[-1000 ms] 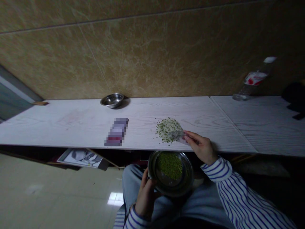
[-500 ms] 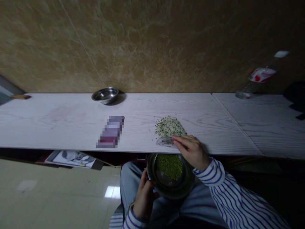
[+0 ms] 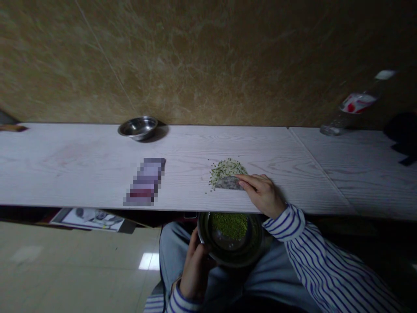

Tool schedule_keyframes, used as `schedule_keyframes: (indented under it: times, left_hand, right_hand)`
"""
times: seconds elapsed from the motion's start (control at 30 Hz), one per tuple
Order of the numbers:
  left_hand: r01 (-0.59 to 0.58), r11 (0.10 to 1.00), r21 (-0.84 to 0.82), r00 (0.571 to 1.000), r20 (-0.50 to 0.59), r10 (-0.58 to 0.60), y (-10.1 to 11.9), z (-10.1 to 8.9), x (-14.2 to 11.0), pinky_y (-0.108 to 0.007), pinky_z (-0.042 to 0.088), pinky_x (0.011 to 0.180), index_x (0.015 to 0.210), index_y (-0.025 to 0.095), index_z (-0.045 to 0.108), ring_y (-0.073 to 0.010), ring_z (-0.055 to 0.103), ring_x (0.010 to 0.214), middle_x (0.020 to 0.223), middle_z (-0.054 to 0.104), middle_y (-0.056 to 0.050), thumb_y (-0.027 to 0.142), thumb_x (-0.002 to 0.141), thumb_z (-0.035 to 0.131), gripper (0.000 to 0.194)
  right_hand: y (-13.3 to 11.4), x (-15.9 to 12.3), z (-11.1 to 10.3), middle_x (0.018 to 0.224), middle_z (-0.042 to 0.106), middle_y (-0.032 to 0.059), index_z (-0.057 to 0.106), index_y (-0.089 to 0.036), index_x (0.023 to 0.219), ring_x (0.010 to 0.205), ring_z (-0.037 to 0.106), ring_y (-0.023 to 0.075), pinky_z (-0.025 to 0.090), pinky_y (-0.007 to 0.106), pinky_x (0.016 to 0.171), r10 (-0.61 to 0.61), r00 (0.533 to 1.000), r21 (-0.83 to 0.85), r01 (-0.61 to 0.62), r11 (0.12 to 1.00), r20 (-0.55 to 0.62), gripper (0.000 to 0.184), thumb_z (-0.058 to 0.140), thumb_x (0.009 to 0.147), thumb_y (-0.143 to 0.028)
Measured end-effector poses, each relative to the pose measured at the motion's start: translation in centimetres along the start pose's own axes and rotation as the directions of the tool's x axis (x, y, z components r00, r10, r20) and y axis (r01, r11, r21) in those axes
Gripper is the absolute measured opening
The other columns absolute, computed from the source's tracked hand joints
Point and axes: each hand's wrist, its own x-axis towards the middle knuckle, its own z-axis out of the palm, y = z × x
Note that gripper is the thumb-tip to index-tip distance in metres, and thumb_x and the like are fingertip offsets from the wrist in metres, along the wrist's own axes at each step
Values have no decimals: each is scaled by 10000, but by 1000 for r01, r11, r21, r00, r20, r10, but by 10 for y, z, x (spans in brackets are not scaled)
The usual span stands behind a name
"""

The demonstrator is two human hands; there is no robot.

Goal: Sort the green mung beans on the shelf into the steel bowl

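My left hand (image 3: 194,265) is closed on the left rim of a metal bowl (image 3: 241,259), held over my lap under the table's front edge. Green beans (image 3: 230,224), small like mung beans, lie in the bowl. Between the thumb and fingers of my right hand (image 3: 262,191) is a thin, greyish see-through scraper (image 3: 228,182) with a curved edge. It stands against the near side of a mixed pile of white grains and green beans (image 3: 228,166) on the white table. A few loose beans are scattered around the pile.
A small metal bowl (image 3: 138,129) stands near the wall on the table (image 3: 189,174). A pixelated purple phone-shaped item (image 3: 145,181) lies left of the pile. A clear bottle (image 3: 353,104) and a dark object (image 3: 402,134) are at the right. Below the table juts an open drawer (image 3: 87,218).
My right hand drew the scraper toward the table's near edge, then pushed it back against the pile. The left hand keeps hold of the bowl. The view has shifted right.
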Motion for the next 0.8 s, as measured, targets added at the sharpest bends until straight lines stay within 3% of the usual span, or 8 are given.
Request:
schedule_keyframes:
  times: [0.17,0.43,0.6,0.8]
  left_hand:
    - [-15,1000,8,1000,-7,15,5,10,-5,-249,474,530,1330,232,604,-228,640,865,1195,702,-77,220,683,690,653]
    - [-32,999,28,999,-3,32,4,15,-11,-253,476,525,1342,215,581,-224,631,833,1152,689,-95,230,677,687,673]
    - [-23,1000,20,1000,16,23,3,16,-13,-259,492,539,1327,239,587,-245,641,864,1108,703,-83,254,696,697,641]
    - [-28,999,20,998,50,27,1,15,-17,-292,524,549,1361,223,541,-268,624,911,1168,674,-107,258,702,690,677]
  right_hand:
    - [5,4,2,860,804,62,764,-200,1096,737,719,194,490,350,718,-17,1000,-1,17,1000,-24,228,579,964,-190]
    - [6,3,1,893,812,49,764,-237,1107,787,737,202,520,366,763,16,995,30,-13,999,-102,247,567,962,-198]
    - [5,-8,-8,985,814,66,764,-243,1104,858,750,213,549,372,799,44,980,4,-44,999,-192,256,551,965,-217]
    - [4,-18,-15,933,814,68,772,-232,1083,812,747,214,561,365,761,35,979,-41,-44,998,-200,249,553,964,-222]
